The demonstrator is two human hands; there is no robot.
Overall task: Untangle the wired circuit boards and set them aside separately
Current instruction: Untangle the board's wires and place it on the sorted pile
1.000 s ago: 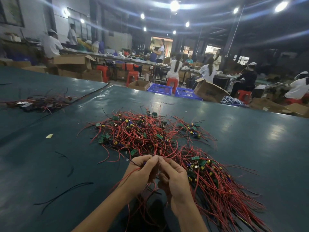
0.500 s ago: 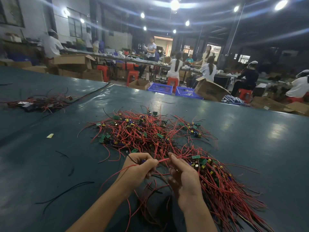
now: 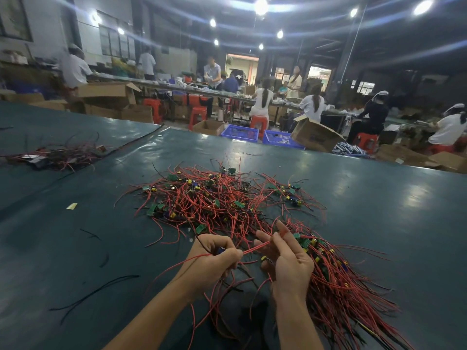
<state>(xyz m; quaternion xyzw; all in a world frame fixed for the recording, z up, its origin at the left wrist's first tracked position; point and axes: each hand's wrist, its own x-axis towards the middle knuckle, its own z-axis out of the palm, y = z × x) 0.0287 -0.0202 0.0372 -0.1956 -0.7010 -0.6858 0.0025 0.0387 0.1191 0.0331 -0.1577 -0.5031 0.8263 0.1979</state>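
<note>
Teasing a red wire (image 3: pixel 249 250) from the tangle (image 3: pixel 214 203)
Fisted at its board (image 3: pixel 222 249) by left hand (image 3: pixel 214 261), pinched by right hand (image 3: pixel 288 261), pulled wider than a sec ago; almost free, probably.

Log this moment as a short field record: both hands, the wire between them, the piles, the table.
left hand: fingers curled round one end of the red wire, a small blue part showing in the grip
right hand: pinches that wire, index finger straight
tangled pile: red-wired green boards, beyond the hands
aligned bundle: wires roughly parallel, right of the right hand
table: dark green; loose black wires at left
</note>
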